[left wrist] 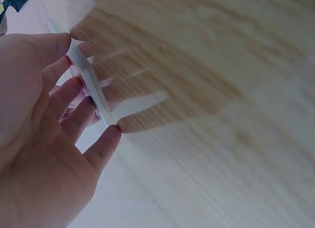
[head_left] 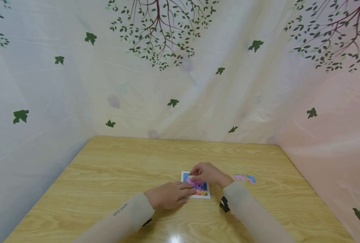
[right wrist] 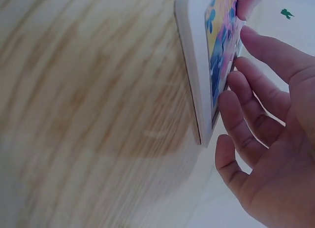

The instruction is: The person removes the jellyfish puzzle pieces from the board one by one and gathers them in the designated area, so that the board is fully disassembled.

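Note:
A small picture puzzle board (head_left: pixel 209 192) with a white frame and a pink, blue and yellow underwater-style picture lies flat on the table. My left hand (head_left: pixel 169 195) reaches in from the left, its extended fingers lying over the board's left part, the thumb and little finger at its edge in the left wrist view. Over the board's upper part, my right hand (head_left: pixel 208 172) bends its fingers down, thumb and index fingertips at the picture's surface. Whether a piece is between those fingertips I cannot tell. In the right wrist view, the white frame (right wrist: pixel 197 50) stands beside the fingers.
Loose puzzle pieces (head_left: pixel 243 178), pink and blue, lie on the wooden table (head_left: pixel 122 165) to the right of the board, beyond my right wrist. Pale curtains (head_left: pixel 180 114) with printed leaves and branches enclose the table's back and sides.

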`<state>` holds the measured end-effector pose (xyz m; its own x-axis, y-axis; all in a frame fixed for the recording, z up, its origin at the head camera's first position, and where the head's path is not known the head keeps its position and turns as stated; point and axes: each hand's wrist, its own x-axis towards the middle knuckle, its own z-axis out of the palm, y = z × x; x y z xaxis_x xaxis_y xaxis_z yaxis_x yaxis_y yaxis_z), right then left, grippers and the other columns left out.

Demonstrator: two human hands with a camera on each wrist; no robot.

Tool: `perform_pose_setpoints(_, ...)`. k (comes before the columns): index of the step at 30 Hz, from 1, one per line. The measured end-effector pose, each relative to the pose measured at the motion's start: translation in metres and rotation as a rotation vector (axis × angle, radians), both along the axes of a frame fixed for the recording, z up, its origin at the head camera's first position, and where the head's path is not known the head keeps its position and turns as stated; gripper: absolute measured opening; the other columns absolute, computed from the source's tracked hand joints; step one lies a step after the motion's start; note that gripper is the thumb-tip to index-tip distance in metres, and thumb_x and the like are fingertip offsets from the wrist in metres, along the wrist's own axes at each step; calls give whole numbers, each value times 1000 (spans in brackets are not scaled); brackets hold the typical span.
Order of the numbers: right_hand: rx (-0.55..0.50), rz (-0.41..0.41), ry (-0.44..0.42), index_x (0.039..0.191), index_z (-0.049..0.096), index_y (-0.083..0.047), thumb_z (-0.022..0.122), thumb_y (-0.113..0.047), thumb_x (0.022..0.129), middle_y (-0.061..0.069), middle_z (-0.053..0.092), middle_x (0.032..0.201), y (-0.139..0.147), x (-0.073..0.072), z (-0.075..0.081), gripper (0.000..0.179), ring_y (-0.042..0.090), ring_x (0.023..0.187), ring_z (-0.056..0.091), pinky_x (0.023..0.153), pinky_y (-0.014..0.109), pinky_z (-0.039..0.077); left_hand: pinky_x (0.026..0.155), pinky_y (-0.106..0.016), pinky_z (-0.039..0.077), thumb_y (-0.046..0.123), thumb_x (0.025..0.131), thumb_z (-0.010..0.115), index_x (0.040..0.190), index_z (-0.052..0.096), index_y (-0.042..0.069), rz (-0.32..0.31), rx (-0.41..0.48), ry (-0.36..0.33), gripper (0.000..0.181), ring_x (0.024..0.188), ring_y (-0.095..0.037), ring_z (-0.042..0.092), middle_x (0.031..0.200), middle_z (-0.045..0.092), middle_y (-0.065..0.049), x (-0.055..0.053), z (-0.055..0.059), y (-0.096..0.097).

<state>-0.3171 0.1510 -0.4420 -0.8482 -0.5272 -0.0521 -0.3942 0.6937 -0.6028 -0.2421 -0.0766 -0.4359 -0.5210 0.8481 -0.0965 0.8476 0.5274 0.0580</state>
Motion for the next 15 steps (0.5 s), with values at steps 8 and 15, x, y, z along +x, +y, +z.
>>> perform_pose_setpoints(8,30,-59,2,105,72,-6,83,-24,91,-2,68,94,-7,2,1,26,12,85,60,82,35,55,117,-38,40,23,112,48,159,43,12,-55,3,41,49,146,-26,44,161,45,-6,2,2,-2)
perform_pose_setpoints(15,11,-76,-42,102,64,-9,81,-22,92,-1,62,91,-10,0,-2,24,13,83,57,77,31,51,119,-38,38,24,111,48,159,44,12,-43,17,18,49,147,-26,43,161,46,-6,1,0,-1)
